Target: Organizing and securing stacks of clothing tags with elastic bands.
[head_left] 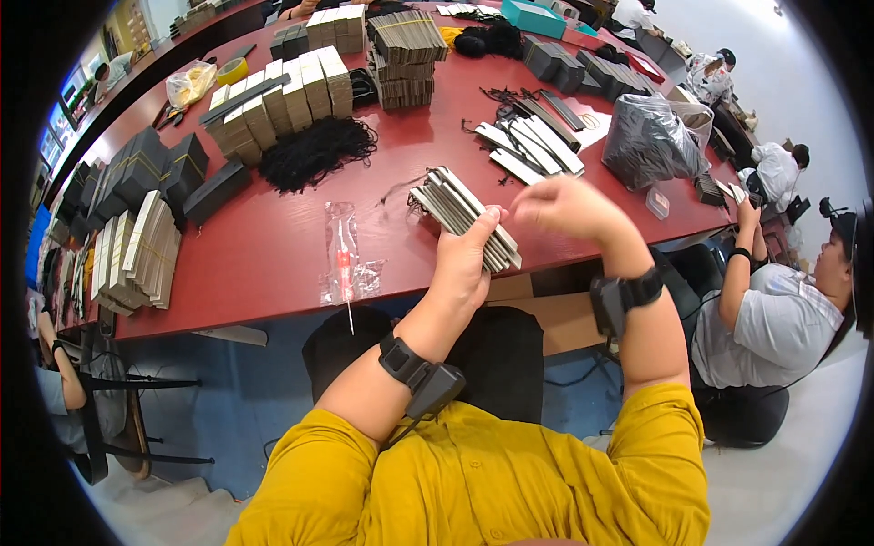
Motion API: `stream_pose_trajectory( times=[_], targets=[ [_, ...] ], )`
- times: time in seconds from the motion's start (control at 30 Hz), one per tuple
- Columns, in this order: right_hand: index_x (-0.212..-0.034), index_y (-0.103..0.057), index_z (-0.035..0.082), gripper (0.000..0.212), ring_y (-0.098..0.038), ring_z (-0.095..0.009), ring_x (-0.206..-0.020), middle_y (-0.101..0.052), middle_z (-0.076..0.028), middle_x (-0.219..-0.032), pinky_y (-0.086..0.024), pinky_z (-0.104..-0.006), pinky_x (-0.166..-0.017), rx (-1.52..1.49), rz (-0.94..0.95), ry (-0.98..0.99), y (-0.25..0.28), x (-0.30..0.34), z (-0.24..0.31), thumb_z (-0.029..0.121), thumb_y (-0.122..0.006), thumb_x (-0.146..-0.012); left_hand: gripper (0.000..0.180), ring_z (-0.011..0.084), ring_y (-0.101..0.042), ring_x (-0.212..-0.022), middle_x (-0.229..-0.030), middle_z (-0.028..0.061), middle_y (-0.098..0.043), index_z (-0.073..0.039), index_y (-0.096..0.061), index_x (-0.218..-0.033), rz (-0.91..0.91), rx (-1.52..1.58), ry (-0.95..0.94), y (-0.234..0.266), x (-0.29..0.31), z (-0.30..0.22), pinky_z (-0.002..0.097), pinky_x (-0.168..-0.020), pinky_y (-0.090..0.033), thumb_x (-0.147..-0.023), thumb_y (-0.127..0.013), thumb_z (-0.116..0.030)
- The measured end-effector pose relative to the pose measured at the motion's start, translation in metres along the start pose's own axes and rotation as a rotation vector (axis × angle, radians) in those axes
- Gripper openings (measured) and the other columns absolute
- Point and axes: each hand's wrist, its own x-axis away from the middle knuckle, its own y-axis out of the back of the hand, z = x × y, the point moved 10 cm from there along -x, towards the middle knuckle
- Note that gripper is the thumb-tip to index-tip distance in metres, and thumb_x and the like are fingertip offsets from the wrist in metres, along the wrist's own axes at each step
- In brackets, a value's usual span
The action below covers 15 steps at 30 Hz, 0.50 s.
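Observation:
My left hand (462, 259) is wrapped round a stack of narrow card tags (455, 202), pale and grey along their edges, with dark strings trailing from the far end. The thumb lies on top of the stack, which is held tilted above the table's front edge. Just to its right is my right hand (557, 211), with fingers bent toward the stack and smeared by motion. Whether anything is between them is not visible. Beyond my right hand, a loose pile of white tags (533, 146) with black strings lies on the table.
On the red table (273, 264), an awl with a red handle (344, 259) lies in a clear bag. Black strings (319, 153) are bunched near banded card stacks (287, 96). A grey plastic bag (651, 141) stands at right. A co-worker (774, 309) sits to the right.

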Motion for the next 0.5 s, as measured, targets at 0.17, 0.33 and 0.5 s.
stream_pose_trajectory(
  times=[0.17,0.33,0.5],
  targets=[
    [-0.095,-0.064,0.002,0.037,-0.058,-0.033,-0.099,-0.061,-0.017,-0.102,-0.048,-0.0412,-0.085,0.684,-0.635,-0.218,0.099,-0.011,-0.083,0.033,-0.067,-0.075,0.016,0.0159,-0.062,-0.070,-0.087,0.0074,-0.063,-0.004,-0.056,-0.098,0.021,0.035,0.067,-0.006,0.006,0.011,0.0317,-0.057,-0.055,-0.086,-0.062,-0.012],
    [-0.088,-0.066,0.003,0.036,-0.062,-0.031,-0.089,-0.064,-0.016,-0.093,-0.049,-0.0403,-0.079,0.780,-0.671,-0.204,0.092,-0.006,-0.071,0.034,-0.063,-0.073,0.014,0.0168,-0.062,-0.064,-0.081,0.0066,-0.062,-0.005,-0.054,-0.092,0.016,0.005,0.040,0.001,0.004,0.014,0.0311,-0.054,-0.055,-0.085,-0.063,-0.013],
    [-0.078,-0.067,0.000,0.036,-0.065,-0.025,-0.067,-0.066,-0.015,-0.070,-0.049,-0.0351,-0.066,0.159,-0.717,-0.176,0.098,0.003,-0.079,0.035,-0.064,-0.073,0.015,0.0158,-0.062,-0.070,-0.082,0.0067,-0.062,-0.003,-0.054,-0.095,0.013,0.017,0.082,-0.004,0.001,0.010,0.0307,-0.057,-0.054,-0.086,-0.062,-0.012]
  ],
)
